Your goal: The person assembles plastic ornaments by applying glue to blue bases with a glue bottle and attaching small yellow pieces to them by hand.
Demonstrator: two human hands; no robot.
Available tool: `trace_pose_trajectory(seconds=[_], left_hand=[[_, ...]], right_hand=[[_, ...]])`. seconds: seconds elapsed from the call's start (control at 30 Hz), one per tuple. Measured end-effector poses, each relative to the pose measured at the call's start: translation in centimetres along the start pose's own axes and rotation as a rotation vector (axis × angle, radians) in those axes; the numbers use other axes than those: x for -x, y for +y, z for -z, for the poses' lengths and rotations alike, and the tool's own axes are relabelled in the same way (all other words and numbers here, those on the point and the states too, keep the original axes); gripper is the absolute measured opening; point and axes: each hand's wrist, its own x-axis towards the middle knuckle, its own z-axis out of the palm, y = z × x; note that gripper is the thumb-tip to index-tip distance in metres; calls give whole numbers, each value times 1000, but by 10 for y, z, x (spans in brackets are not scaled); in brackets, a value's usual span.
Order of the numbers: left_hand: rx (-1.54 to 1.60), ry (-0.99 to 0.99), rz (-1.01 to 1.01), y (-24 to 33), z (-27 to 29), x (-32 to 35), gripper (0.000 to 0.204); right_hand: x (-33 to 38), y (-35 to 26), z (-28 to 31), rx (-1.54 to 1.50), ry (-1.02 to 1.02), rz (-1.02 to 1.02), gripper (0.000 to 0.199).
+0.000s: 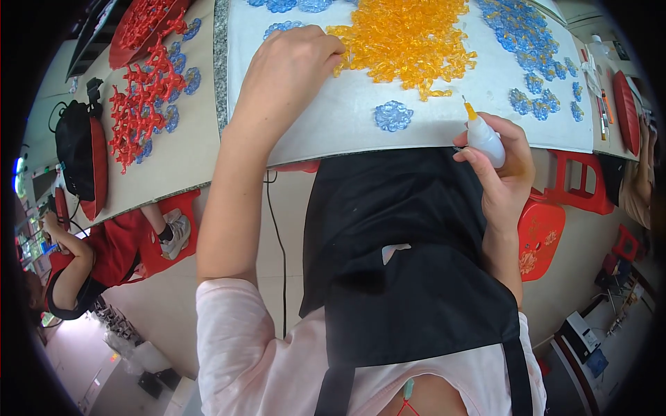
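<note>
My left hand [295, 66] reaches to the left edge of a heap of glossy amber plastic pieces [406, 41]. Its fingers are pinched together there, and what lies between them is hidden. In my right hand [510, 166] is a small white squeeze bottle [488, 144] with an orange neck and a thin needle tip, tilted up toward the heap. A clear blue flower-shaped piece [394, 116] lies flat on the white table covering, between my hands and below the heap. Another blue flower piece [282, 29] rests just beyond my left hand.
Blue pieces with amber bits [534, 83] spread at the right. Branching red pieces [142, 97] lie on the left table, beside a red tray [142, 31] and a black bag [75, 149]. Brushes [602, 104] lie at the far right. A person [76, 263] sits at the left.
</note>
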Motion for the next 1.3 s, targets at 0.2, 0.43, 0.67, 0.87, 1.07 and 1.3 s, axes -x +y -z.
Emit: trace_pose_trajectory(seconds=[0.2, 0.43, 0.67, 0.87, 1.07, 1.3], left_hand=[[-64, -71, 11, 2, 7, 0, 8], [-133, 70, 11, 2, 4, 4, 11], [716, 263, 317, 60, 7, 43, 17], [1142, 237, 524, 100, -15, 62, 13], [1087, 250, 442, 103, -16, 63, 13], [975, 209, 312, 91, -16, 66, 19]], right_hand=[[2, 1, -5, -84, 0, -38, 34], [3, 0, -8, -112, -11, -30, 32], [6, -6, -16, -145, -95, -152, 27], [7, -11, -26, -49, -146, -216, 23], [4, -16, -28, 146, -118, -172, 13], [-11, -20, -27, 275, -294, -150, 13]])
